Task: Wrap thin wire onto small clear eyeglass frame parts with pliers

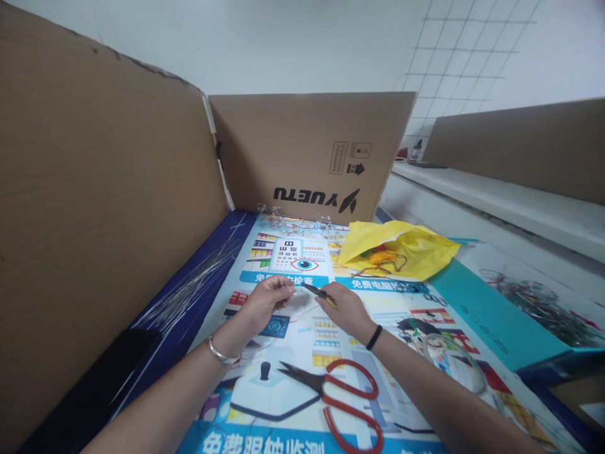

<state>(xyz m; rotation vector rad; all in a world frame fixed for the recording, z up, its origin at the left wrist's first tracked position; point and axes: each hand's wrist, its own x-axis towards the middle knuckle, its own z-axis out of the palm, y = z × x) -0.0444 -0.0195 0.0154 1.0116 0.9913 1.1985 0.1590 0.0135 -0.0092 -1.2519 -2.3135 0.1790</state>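
My left hand point(269, 301), with a silver bangle at the wrist, is closed in a pinch above the printed sheet point(302, 325). Whatever sits between its fingertips is too small to make out. Just to the right, my right hand point(348, 310) grips small pliers point(314, 291) with dark jaws and a yellowish handle. The jaws point left, close to the left fingertips. A faint thin strand curves below both hands. Large red-handled scissors point(316, 382) lie on the sheet nearer to me, blades slightly apart and pointing left.
Cardboard panels stand at the left point(104, 157) and back point(302, 139). Long thin wires point(198, 284) lie along the left side. A yellow bag point(435, 252) holds orange strands point(382, 257). Wire tangles point(548, 309) lie at right; a clear ring-shaped coil point(478, 372) is nearer.
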